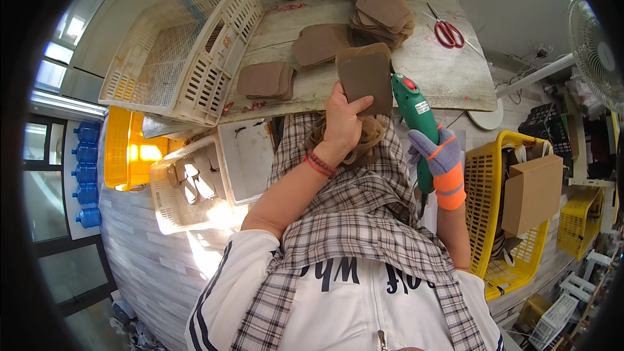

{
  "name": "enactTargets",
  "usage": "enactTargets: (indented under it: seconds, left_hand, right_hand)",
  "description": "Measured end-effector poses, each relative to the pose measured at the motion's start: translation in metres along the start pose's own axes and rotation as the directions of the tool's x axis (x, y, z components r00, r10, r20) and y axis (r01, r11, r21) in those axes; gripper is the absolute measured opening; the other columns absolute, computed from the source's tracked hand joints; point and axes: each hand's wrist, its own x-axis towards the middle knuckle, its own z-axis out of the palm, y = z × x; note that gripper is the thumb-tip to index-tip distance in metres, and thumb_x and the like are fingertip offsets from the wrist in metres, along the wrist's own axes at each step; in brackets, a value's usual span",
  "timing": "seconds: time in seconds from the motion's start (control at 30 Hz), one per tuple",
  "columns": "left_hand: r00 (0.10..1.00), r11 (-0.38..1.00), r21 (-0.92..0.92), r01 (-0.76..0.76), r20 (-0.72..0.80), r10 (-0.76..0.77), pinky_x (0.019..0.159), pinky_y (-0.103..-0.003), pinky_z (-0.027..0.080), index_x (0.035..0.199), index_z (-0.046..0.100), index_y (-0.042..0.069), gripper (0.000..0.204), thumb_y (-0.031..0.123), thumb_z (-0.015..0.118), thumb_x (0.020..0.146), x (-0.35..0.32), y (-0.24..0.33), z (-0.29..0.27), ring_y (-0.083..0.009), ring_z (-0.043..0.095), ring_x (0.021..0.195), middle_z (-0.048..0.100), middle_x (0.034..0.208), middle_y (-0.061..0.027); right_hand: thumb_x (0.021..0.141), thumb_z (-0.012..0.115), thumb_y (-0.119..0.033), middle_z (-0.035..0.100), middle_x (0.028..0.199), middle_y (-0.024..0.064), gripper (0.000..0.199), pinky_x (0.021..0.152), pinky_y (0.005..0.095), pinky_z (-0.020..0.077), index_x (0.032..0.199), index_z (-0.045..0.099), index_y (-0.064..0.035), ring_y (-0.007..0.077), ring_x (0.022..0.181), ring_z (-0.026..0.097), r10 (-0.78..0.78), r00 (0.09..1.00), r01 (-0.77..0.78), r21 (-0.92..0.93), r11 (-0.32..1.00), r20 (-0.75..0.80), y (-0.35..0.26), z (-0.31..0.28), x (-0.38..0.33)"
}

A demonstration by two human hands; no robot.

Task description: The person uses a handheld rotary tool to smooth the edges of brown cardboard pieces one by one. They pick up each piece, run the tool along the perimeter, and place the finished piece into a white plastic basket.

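Observation:
My left hand (343,120) is closed on a flat brown pad (365,81) with rounded corners, thumb on its face. My right hand (437,156), in a grey and orange glove, grips a green electric hand tool (413,107) with a red switch. The tool's narrow tip is at the pad's right edge; I cannot tell if they touch. Brown trimmings (370,135) lie on my plaid apron below the pad. Beyond my hands, a small pad stack (263,81), a wider stack (318,45) and a taller stack (383,16) rest on the worn table (448,71).
Red-handled scissors (448,34) lie at the table's right. A white crate (218,45) stands on its left. Below it is another crate (166,205) with brown pieces. A yellow basket (484,201) holding a cardboard box (533,194) is at my right, near a fan (591,42).

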Motion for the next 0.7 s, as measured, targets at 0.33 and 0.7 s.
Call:
enactTargets:
  seconds: [0.33,0.7]
  left_hand:
    - [0.971,0.924,0.370,0.102,0.164,-0.173,0.090,-0.030,0.049,0.118,0.050,0.002,0.042,-0.013,0.055,0.078,-0.003,0.037,-0.035,-0.0157,0.058,0.104,0.060,0.113,-0.0065]
    - [0.854,0.675,0.711,0.199,0.213,-0.476,0.089,-0.025,0.045,0.121,0.053,-0.001,0.049,-0.010,0.058,0.073,0.000,0.079,-0.049,-0.0102,0.056,0.099,0.060,0.111,-0.0029]
  right_hand:
    - [0.078,0.075,-0.018,0.061,0.070,0.0032,0.035,0.049,0.0212,0.0459,0.099,0.057,0.0015,0.0077,0.055,0.056,0.117,0.986,-0.103,-0.121,0.987,0.115,-0.008,-0.027,-0.007]
    - [0.075,0.078,-0.020,0.061,0.076,0.0036,0.042,0.051,0.0205,0.0456,0.103,0.058,0.0034,0.0065,0.059,0.056,0.143,0.967,-0.097,-0.214,0.972,0.209,-0.003,-0.024,-0.021]
